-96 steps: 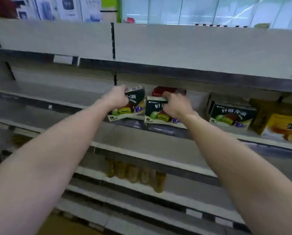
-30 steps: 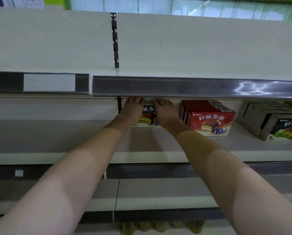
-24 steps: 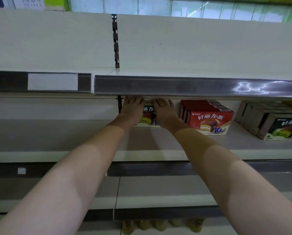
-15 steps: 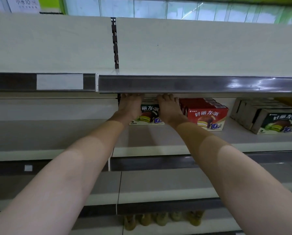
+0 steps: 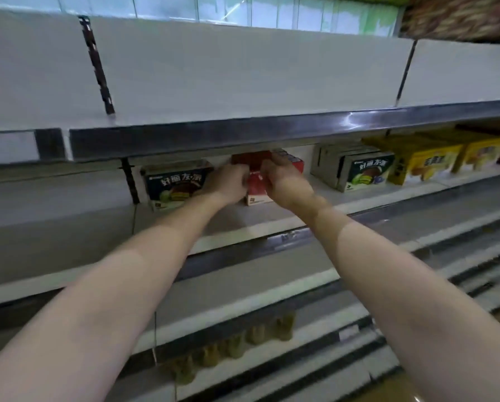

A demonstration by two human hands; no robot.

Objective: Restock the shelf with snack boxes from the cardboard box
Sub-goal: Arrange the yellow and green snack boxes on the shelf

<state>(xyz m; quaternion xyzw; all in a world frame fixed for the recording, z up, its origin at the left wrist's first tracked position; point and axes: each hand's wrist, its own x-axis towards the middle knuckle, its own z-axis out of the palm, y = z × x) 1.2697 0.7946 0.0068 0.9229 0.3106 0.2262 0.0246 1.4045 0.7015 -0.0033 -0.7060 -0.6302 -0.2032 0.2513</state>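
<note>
Two hands, left hand and right hand, fingers grasping red snack box on shelf, beside dark snack box.

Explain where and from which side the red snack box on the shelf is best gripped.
Probably by its two side faces near the front, from the aisle. The red snack box stands upright, front outward, with the upper shelf low overhead; left hand and right hand flank it.
</note>
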